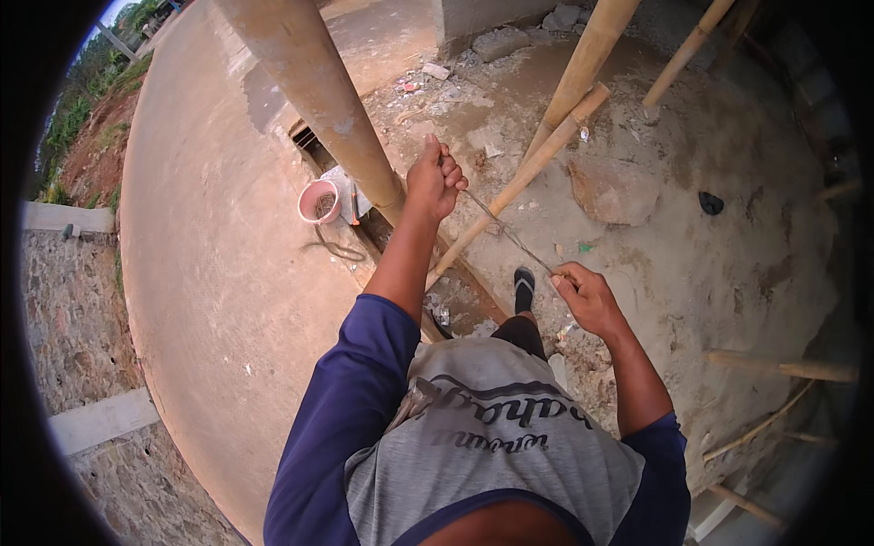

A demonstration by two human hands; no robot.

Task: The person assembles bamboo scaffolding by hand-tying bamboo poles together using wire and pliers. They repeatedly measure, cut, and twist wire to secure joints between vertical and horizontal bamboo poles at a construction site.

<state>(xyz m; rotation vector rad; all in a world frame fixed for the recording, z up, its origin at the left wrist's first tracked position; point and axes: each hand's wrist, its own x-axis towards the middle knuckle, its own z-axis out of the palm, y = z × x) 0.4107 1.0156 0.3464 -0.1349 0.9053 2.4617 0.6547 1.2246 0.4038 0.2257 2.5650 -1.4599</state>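
My left hand [435, 179] is closed in a fist beside a thick upright bamboo pole [319, 91]. A thin, twisted cord or wire [512, 233] runs from it, pulled straight, down to my right hand [587, 296], whose fingers pinch the other end. The strand passes in front of a slanted bamboo pole [537, 164]; whether it touches that pole I cannot tell. Left of the thick pole stands a pink bucket [307, 199] with brownish pieces inside. A tool with an orange part [355, 207] is next to it, and a loose length of rope [337, 247] lies just below.
A dark rectangular opening [309, 141] lies in the floor by the thick pole. Several bamboo poles stand or lie to the right. A flat slab [612, 189] and rubble [501, 43] are on the ground. My sandalled foot [523, 289] is between the poles and the slab.
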